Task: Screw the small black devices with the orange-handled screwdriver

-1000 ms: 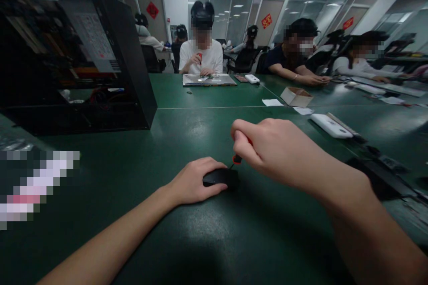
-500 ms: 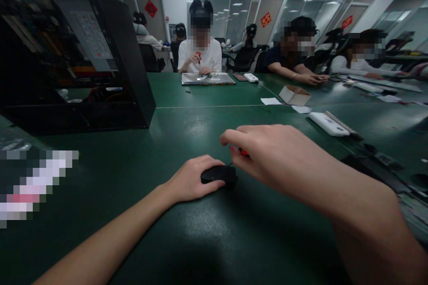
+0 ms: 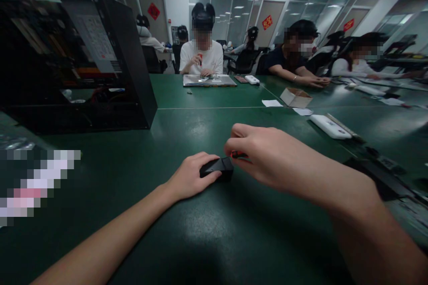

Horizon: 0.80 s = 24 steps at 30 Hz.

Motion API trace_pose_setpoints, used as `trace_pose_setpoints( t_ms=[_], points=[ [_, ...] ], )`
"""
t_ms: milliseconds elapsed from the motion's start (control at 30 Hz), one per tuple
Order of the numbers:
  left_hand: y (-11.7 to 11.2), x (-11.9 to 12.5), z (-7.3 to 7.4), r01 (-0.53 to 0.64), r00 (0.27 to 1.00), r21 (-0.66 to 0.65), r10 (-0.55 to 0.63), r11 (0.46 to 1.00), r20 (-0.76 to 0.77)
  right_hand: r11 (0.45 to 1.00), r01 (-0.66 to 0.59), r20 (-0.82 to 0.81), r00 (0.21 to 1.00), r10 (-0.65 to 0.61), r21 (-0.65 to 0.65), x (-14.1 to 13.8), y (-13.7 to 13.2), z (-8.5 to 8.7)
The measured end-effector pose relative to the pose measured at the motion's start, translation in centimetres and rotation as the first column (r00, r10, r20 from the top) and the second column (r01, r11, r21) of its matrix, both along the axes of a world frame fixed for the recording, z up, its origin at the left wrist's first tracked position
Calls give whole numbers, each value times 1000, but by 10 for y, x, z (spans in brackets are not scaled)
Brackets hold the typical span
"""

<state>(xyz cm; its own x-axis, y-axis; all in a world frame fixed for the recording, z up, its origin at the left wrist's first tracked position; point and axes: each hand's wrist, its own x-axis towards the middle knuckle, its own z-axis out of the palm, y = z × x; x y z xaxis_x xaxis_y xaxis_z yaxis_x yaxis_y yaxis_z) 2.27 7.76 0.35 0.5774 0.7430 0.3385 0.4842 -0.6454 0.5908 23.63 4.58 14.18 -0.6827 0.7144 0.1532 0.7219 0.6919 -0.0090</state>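
Observation:
Resting on the green table, my left hand (image 3: pixel 190 176) is closed around a small black block-shaped case (image 3: pixel 224 170), thumb on the near side and fingers over the far side. The case lies on the tabletop, and its kind is not clear. Just right of it, my right hand (image 3: pixel 259 149) is curled around a screwdriver (image 3: pixel 238 155) with a red and black handle. Most of the handle is hidden by the fingers. The tip, close to the case's right end, cannot be made out.
A black computer tower (image 3: pixel 133 62) with an open side stands at the left. Across the table a person (image 3: pixel 202 60) works over a flat panel (image 3: pixel 210 81). A small box (image 3: pixel 296 97), a white device (image 3: pixel 330 126) and dark parts lie at the right.
My right hand has turned and its fingers have curled tighter, showing more of the screwdriver handle. The black case has tilted slightly in my left hand, and its top shows more.

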Motion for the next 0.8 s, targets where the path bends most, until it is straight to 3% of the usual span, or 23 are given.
trace_pose_setpoints(
  t_ms=[167,300,400,567,800],
  points=[
    [0,0,-3,37,998,2,-37,999,56,994,-103,-65,992,104,19,-20,4,-4],
    [-4,-1,2,54,998,9,-54,999,19,990,13,-166,986,11,143,-17,18,-10],
    [-6,-1,4,70,997,25,-71,997,8,985,93,-249,967,-55,143,-5,29,-11],
    [-5,0,5,20,1000,-9,-20,1000,21,997,73,-216,974,-63,38,7,28,-5],
    [-4,2,7,-2,999,-67,6,998,53,991,99,-275,959,-71,90,-9,25,-8]
  ],
)
